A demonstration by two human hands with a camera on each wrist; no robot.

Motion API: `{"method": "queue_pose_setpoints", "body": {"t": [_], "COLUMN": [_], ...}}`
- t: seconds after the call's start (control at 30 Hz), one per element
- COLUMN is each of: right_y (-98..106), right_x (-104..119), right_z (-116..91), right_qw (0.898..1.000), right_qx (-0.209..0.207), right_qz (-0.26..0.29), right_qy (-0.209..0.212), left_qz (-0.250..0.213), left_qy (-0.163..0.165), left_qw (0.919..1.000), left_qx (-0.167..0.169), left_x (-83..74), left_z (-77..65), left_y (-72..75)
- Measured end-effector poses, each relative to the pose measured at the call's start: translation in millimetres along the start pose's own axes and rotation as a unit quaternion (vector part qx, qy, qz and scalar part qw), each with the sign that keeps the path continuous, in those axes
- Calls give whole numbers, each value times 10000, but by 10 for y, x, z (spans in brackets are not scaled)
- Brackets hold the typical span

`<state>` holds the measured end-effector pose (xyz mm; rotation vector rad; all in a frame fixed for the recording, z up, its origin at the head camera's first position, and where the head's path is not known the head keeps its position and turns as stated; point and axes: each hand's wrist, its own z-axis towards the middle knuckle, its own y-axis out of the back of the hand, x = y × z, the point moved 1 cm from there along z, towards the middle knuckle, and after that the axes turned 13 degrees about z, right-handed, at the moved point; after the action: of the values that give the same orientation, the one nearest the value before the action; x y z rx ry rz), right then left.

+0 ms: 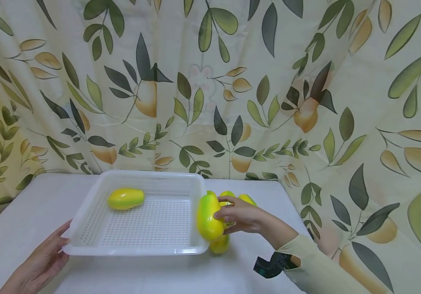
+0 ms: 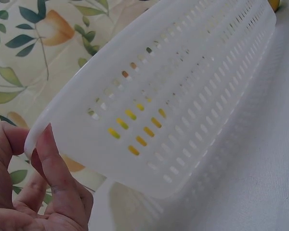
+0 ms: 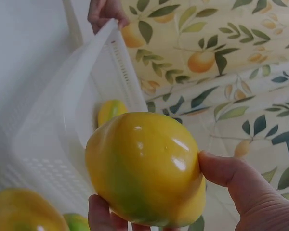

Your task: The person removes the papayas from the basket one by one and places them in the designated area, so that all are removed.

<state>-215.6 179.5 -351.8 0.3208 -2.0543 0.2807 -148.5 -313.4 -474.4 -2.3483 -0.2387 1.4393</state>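
A white plastic basket (image 1: 148, 250) with slotted walls stands in the middle of the head view. At its front left corner my left hand (image 1: 41, 261) pinches the rim between thumb and fingers, as the left wrist view also shows. One yellow-green papaya (image 1: 126, 199) lies inside, toward the back left. My right hand (image 1: 241, 216) grips another papaya (image 3: 147, 168) with thumb on one side and fingers on the other. In the head view this held papaya is upright over the basket's right rim.
More papayas (image 1: 219, 245) are grouped on the white table (image 1: 140, 275) right of the basket, partly hidden behind my right hand. A leaf-and-fruit patterned curtain (image 1: 203, 102) hangs behind the table. A black strap (image 1: 271, 265) is on my right wrist.
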Motion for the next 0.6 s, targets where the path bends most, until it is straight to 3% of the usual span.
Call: {"method": "queue_pose_setpoints", "body": {"t": [0.43, 0.6], "right_y": [289, 422], "right_x": [-100, -169], "right_z": [-113, -141], "right_qw": [9990, 9978], "right_qx": [-396, -585], "right_qz": [205, 305], "right_qy": [-65, -82], "left_qz": [788, 1030], "left_qy": [225, 137], "left_qw": [9961, 9938], "left_qx": [-335, -385], "left_x": [-58, -87], "left_z": [12, 3], "left_y": [35, 48]}}
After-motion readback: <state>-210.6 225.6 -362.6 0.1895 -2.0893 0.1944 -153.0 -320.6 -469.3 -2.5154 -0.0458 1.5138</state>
